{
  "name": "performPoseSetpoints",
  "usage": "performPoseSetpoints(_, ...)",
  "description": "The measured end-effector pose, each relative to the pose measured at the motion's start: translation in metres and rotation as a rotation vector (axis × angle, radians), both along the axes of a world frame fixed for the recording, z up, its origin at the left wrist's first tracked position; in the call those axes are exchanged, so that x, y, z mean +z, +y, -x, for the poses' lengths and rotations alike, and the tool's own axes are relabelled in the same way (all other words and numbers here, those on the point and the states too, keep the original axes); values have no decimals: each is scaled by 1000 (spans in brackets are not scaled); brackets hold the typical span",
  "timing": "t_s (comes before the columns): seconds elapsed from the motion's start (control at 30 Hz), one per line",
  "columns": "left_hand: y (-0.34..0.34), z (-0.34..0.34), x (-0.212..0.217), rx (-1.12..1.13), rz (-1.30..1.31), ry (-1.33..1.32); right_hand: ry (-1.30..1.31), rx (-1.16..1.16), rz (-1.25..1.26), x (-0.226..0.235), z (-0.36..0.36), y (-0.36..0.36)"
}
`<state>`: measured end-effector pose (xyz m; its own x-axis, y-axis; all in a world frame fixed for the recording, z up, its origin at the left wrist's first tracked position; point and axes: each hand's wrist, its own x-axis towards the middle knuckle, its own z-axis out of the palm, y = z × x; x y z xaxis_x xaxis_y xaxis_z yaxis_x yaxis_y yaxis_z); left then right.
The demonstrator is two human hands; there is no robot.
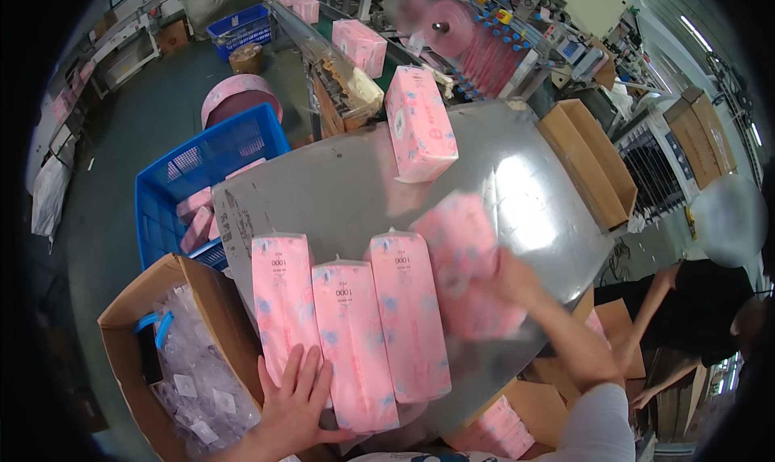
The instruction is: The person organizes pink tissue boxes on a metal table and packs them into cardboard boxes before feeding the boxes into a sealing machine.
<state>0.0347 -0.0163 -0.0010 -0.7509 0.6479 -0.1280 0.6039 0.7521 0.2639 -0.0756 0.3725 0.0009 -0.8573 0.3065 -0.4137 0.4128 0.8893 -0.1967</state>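
While your left grip (292, 407) lies open, fingers spread over the near end of the leftmost pink pack (282, 301), your right grip (515, 284) is closed on the side of a blurred pink pack (462, 248). Between the two grips, a middle pack (353, 341) and a third pack (408, 317) lie side by side on the counter (307, 192). Left of your left grip, an open carton (123, 345) holds clear plastic.
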Motion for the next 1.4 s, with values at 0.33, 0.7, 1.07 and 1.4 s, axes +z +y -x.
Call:
performPoseSetpoints(0.33,-5,9,-8,62,-183,64,575,239,-293,-1,154,-23)
performPoseSetpoints(0.7,-52,86,-55,800,-868,-1111,260,143,-133,-26,49,59)
performPoseSetpoints(1.07,30,120,-71,653,-923,-1409,38,-704,1044,-35,-164,101)
performPoseSetpoints(1.4,185,20,-15,42,-756,-1302,714,-1120,1119,52,-520,140)
